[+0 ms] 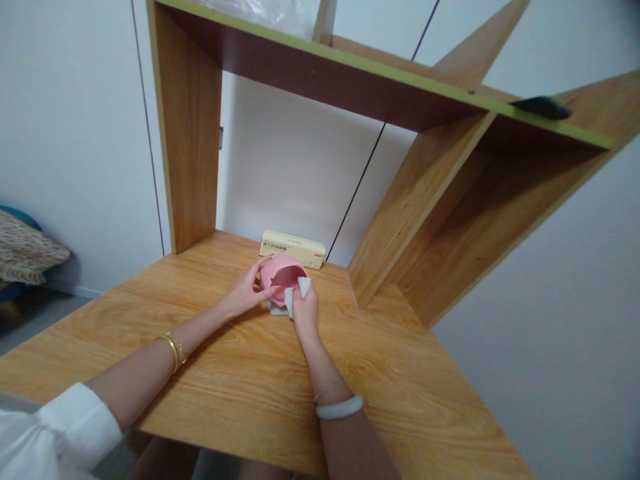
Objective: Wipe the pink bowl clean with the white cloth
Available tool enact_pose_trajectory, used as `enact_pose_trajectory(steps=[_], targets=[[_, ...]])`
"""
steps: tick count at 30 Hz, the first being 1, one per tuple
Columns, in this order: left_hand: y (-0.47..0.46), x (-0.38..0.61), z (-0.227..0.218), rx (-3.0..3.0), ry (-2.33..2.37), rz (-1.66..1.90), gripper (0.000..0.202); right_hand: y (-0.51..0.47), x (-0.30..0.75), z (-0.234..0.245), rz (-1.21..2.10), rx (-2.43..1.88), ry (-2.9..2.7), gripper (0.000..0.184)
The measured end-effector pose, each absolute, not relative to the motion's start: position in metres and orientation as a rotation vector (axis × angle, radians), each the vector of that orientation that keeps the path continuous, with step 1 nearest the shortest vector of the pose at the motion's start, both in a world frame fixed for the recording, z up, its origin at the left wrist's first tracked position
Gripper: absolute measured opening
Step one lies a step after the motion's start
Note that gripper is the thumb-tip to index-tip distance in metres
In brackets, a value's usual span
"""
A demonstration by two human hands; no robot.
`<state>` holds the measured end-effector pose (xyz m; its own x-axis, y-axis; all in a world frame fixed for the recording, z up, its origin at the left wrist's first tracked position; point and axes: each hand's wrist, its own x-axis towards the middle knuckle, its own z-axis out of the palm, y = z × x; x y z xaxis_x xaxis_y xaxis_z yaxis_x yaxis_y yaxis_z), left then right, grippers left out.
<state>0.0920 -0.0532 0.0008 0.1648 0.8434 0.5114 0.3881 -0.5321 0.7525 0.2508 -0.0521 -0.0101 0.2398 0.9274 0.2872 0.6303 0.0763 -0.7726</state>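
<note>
A pink bowl-like container (278, 268) is tilted on the desk, its opening facing me and to the right. My left hand (243, 295) grips its left side, with the thumb over the near rim and the fingers behind it. My right hand (306, 315) is closed around a white cloth (304, 287) and presses it at the container's opening on the right. Part of the white cloth also lies beneath the container. The right fingertips are hidden by the cloth and the rim.
Behind the container, a long cream box (293, 248) with printed lettering lies on the wooden desk (240, 387). Wooden shelving (193, 133) rises around the back, with a dark object (543, 107) and clear plastic (265, 15) on its upper board. A patterned fabric (30, 250) is at far left.
</note>
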Motion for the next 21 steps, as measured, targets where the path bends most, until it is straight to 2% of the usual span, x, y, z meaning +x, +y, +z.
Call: enact_pose_trajectory(steps=[5, 9, 13, 17, 21], targets=[[-0.057, 0.090, 0.005, 2.086, 1.267, 1.342, 0.063, -0.055, 0.253, -0.002, 0.376, -1.711, -1.592, 0.034], [-0.062, 0.085, 0.011, 2.186, 1.420, 1.258, 0.059, -0.060, 0.254, 0.010, 0.203, -1.796, -1.630, 0.045], [-0.064, 0.084, 0.013, 2.286, 1.367, 1.220, 0.061, -0.062, 0.255, 0.012, 0.199, -1.799, -1.652, 0.052], [-0.063, 0.087, 0.010, 2.241, 1.405, 1.227, 0.062, -0.058, 0.255, 0.003, 0.323, -1.715, -1.567, 0.048], [-0.062, 0.092, 0.008, 2.153, 1.392, 1.226, 0.079, -0.054, 0.253, -0.007, 0.411, -1.616, -1.463, 0.039]])
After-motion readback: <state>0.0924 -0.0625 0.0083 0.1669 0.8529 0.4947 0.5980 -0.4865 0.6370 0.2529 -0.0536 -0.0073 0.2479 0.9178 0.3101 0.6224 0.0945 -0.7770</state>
